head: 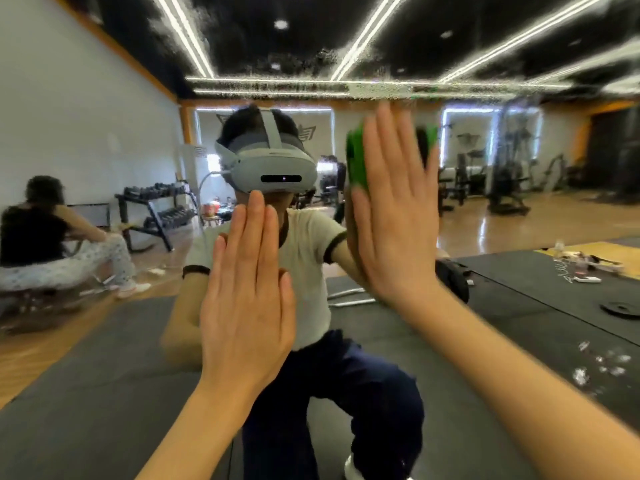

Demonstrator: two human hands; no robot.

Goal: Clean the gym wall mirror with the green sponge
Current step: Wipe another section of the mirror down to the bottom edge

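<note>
The gym wall mirror [104, 126] fills the view straight ahead and shows my own reflection crouching in a headset. My right hand [394, 209] lies flat with straight fingers, pressing the green sponge [356, 157] against the glass at upper centre right; the sponge shows green on both sides of the fingers and is blurred. My left hand [246, 299] is flat on the mirror lower down, at centre, fingers straight and together, holding nothing.
In the reflection a seated person [52, 244] is at the left, with a dumbbell rack [156, 216] behind. Weight machines [502, 168] stand at the right. Dark floor mats [86, 410] lie below. White specks [599, 362] mark the glass at lower right.
</note>
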